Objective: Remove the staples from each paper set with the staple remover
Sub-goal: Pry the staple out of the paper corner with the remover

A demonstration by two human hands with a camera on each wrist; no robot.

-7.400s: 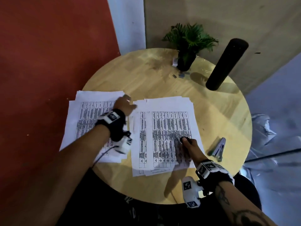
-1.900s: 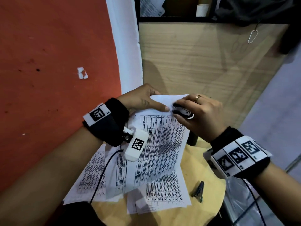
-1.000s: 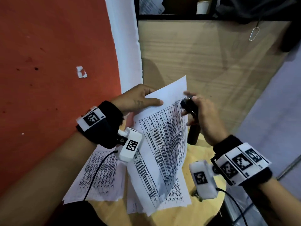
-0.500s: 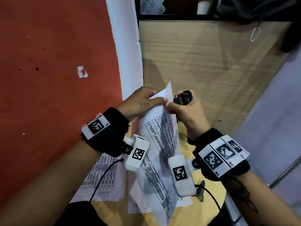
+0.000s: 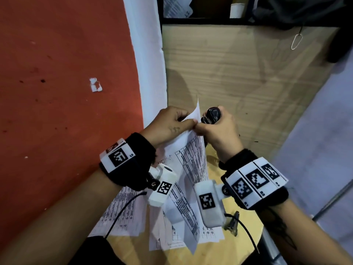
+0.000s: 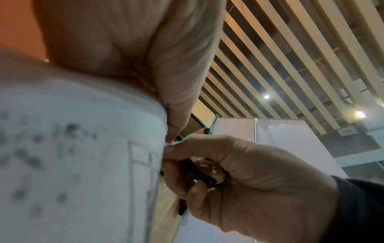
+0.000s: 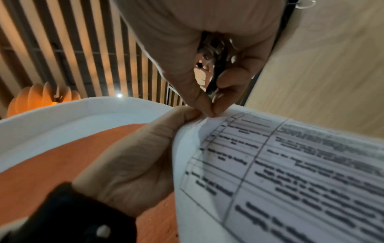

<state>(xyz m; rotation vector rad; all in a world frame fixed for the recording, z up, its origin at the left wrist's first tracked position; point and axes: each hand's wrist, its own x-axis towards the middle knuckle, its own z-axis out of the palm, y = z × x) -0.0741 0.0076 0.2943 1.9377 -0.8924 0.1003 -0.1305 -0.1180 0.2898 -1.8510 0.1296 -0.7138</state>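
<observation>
I hold one printed paper set [image 5: 193, 165] upright above the table. My left hand [image 5: 188, 122] pinches its top corner, thumb in front. My right hand [image 5: 198, 129] has the black staple remover [image 5: 212, 115] tucked in its curled fingers, while its thumb and forefinger pinch the same corner, touching my left thumb. In the right wrist view the metal of the staple remover [image 7: 209, 65] shows inside the palm above the fingertips [image 7: 207, 111] on the paper set [image 7: 290, 164]. In the left wrist view the paper set [image 6: 83, 164] fills the left. Any staple is hidden.
Two more printed stacks lie on the round wooden table [image 5: 214, 253]: one at the left [image 5: 122, 213], one under the raised set [image 5: 210, 236]. A grey metal stapler [image 5: 232, 223] lies to their right. A red wall [image 5: 66, 92] and a wooden panel [image 5: 238, 83] stand close behind.
The set was lifted off the table and turned edge-on. In the last second my right hand came in from the right and pinched its top corner, where it stays.
</observation>
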